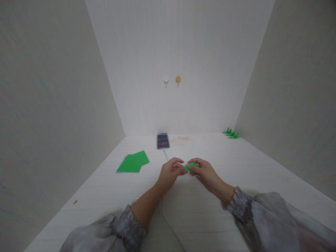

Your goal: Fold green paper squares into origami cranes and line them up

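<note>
A small piece of folded green paper [191, 167] is held up in front of me, between my two hands. My right hand [207, 172] has its thumb on the near face and its fingers curled behind, gripping the paper. From the other side my left hand [170, 173] pinches the paper's left tip with thumb and fingertips; a ring shows on one finger. The fingers cover part of the paper, so its full folded shape is hidden.
Flat green sheets [132, 162] lie overlapping at the left. Several folded green paper pieces [231, 133] stand in the back right corner. A dark blurred device [163, 141] with a pale cable [168, 222] sits at the back. Two hooks [178, 79] hang on the wall; a red scrap [75, 202] lies left.
</note>
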`<control>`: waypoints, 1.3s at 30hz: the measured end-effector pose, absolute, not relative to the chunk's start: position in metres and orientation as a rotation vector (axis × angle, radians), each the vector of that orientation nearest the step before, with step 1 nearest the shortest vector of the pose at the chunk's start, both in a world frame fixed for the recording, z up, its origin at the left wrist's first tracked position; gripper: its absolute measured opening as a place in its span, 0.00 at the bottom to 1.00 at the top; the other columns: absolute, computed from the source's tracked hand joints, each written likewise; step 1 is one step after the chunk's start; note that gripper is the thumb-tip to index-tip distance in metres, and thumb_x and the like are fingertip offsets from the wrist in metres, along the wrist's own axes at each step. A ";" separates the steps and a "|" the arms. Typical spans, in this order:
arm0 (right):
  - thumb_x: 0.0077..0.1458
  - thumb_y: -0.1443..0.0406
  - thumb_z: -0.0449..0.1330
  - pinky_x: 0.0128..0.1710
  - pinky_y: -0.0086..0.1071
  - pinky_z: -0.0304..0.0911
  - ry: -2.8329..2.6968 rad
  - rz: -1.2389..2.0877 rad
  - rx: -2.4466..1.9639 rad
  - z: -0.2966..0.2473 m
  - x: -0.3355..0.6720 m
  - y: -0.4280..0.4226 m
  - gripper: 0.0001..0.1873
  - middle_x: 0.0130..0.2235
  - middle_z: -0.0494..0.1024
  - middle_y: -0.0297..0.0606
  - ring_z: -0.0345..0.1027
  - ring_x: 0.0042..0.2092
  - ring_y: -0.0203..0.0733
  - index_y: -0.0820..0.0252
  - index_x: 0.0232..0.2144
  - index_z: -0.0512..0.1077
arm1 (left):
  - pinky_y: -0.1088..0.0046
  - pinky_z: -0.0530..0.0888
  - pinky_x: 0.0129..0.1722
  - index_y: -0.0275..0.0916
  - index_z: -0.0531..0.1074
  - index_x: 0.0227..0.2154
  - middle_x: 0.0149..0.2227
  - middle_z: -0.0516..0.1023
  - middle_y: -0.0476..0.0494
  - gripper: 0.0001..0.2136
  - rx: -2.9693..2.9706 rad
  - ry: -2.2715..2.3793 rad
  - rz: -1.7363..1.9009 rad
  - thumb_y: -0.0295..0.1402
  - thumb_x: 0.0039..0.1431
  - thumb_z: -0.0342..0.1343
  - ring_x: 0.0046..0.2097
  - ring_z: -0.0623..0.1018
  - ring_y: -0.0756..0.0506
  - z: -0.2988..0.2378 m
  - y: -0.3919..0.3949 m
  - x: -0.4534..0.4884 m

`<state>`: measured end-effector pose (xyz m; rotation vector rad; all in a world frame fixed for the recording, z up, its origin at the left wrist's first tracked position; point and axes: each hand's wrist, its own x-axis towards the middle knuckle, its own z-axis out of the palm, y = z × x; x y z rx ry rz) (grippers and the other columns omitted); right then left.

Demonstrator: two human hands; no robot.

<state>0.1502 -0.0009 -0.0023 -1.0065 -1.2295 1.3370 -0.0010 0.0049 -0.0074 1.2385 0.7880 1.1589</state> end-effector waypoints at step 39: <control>0.42 0.61 0.59 0.27 0.29 0.58 -1.480 1.117 -0.928 0.008 0.154 -0.005 0.08 0.23 0.70 0.33 0.61 0.25 0.34 0.60 0.25 0.71 | 0.72 0.71 0.34 0.36 0.63 0.34 0.27 0.73 0.49 0.17 1.303 0.740 1.229 0.31 0.40 0.61 0.30 0.75 0.50 0.002 -0.003 0.000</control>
